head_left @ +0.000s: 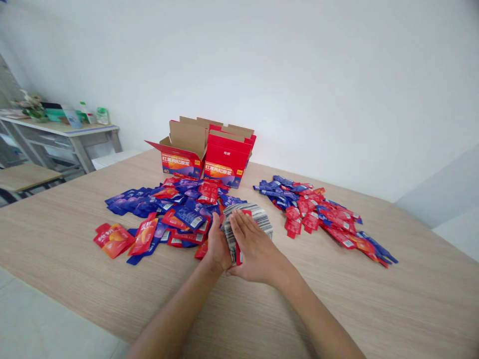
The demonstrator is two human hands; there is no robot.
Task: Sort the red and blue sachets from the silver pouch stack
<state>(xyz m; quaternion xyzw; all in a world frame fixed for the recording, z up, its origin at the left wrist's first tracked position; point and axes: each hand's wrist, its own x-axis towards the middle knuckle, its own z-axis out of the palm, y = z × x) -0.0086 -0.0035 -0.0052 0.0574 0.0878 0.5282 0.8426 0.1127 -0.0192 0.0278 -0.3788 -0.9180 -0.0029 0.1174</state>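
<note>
Between my hands is a grey, black and cream striped cloth (260, 215), with a red pouch (238, 255) partly showing under my right hand. My left hand (217, 244) holds the cloth from the left side, thumb raised along its edge. Flat fingers of my right hand (254, 244) press the red pouch against the cloth; most of the pouch is hidden beneath them. Just beyond and left of my hands lies a loose pile of red and blue pouches (190, 214). A second pile of such pouches (310, 207) is spread to the right, apart from my hands.
Open red cartons stand at the back of the wooden table (67, 224), including a left carton (181, 162) with flaps spread and a right carton (226, 159). A white wall rises behind. At far left, a desk (63, 128) holds bottles and a plant.
</note>
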